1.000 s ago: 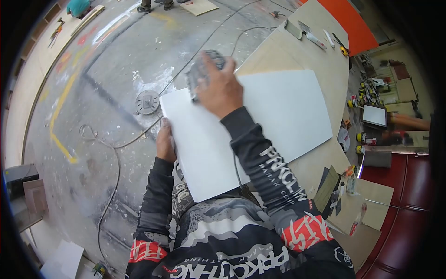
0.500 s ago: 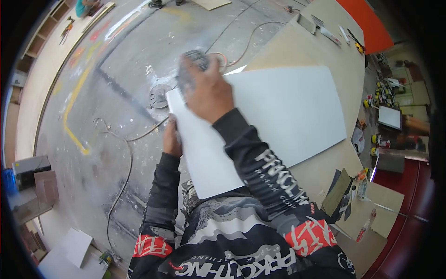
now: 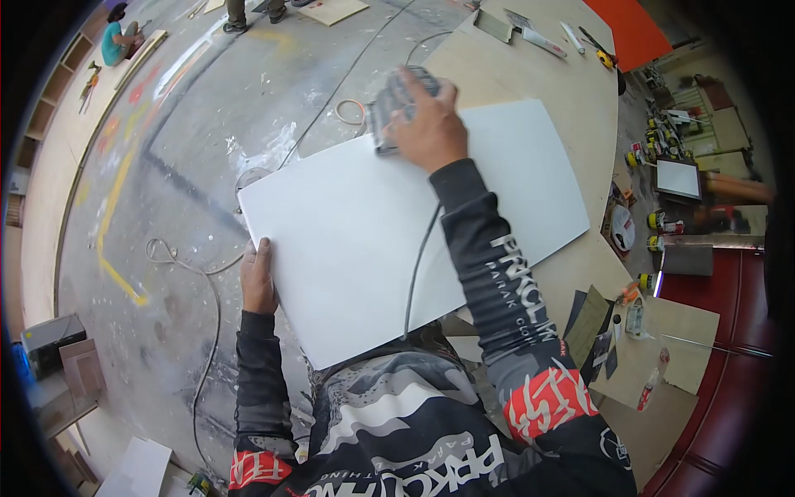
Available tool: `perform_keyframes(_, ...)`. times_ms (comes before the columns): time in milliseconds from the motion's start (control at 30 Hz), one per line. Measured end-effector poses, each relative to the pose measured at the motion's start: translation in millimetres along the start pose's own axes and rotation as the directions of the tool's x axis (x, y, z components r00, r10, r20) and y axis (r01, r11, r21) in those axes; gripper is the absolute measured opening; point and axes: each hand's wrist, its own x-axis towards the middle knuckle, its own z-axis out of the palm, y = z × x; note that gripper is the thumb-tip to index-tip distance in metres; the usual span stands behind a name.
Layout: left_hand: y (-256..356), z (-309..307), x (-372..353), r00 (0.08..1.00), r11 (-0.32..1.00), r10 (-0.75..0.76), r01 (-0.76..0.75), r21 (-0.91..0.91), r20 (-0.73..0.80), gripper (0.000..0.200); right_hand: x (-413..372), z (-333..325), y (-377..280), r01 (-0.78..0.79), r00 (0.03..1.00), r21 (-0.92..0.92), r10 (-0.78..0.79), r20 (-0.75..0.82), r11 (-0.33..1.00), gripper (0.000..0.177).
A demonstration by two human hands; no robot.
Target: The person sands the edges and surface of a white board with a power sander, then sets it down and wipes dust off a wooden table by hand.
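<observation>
My right hand point(image 3: 431, 124) is wrapped round a grey, dusty power sander point(image 3: 387, 116), which rests at the far edge of a large white panel point(image 3: 356, 248). A dark cord hangs across the panel below my right wrist. At the panel's left edge my left hand point(image 3: 258, 277) grips the side, thumb on top and the other fingers mostly hidden. The panel lies flat, its near edge against my body and its right part over a pale wooden board point(image 3: 571, 124).
Scrapers, a tube point(image 3: 544, 43) and a yellow tape measure point(image 3: 607, 60) lie at the board's far end. Sandpaper sheets point(image 3: 598, 327) are at the right. A cable point(image 3: 217, 315) crosses the floor at left. Another person point(image 3: 120, 41) sits far left; a standing person's legs point(image 3: 236, 12) show at the top.
The sander in my right hand has moved right and away along the panel's far edge. The panel now shows broader and turned, and my left hand sits lower and further left.
</observation>
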Motion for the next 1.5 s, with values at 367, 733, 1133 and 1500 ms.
perform_keyframes(367,-4,2,-20,0.996,0.987,0.036,-0.023,0.158,-0.079,0.043,50,-48,166,-0.211,0.967,-0.189,0.176,-0.186,0.959,0.07)
perform_keyframes(733,4,14,-24,0.988,0.983,0.024,0.006,0.185,-0.155,0.041,11,-88,157,0.237,0.969,0.007,-0.237,0.068,0.971,0.065)
perform_keyframes(1133,4,11,-23,0.972,0.946,0.089,-0.015,0.323,-0.217,0.043,18,-91,160,0.338,0.934,0.049,-0.341,0.106,0.94,0.066)
perform_keyframes(1500,4,15,-29,0.967,0.927,0.138,-0.05,0.372,-0.215,0.044,16,-94,157,0.371,0.916,0.044,-0.373,0.148,0.928,0.068)
